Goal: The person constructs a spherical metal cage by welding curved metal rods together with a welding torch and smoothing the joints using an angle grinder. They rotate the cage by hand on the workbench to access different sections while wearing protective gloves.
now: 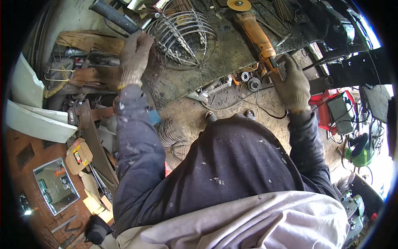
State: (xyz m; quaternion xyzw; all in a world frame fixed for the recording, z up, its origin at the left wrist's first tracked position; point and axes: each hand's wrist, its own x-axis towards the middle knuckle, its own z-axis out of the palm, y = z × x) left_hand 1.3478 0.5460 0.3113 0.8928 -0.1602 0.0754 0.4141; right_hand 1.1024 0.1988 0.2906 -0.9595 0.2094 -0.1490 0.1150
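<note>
Both of my hands wear knitted work gloves. My right hand is closed around the rear end of an orange angle grinder, which lies across the bench edge. A yellowish disc shows at the grinder's far end. My left hand is closed beside a cage of bent metal rods. Twisted bars run through that cage, which rests on the dark bench top. A short shiny metal piece sticks out by my left fingertips, next to a dark pipe. What my left fingers grip is hidden.
The grimy metal bench spans the far side. Bearing-like rings and a cable lie below its edge. Coiled wire sits on the floor near my left arm. At right stands a red and grey machine; wood scraps are stacked left.
</note>
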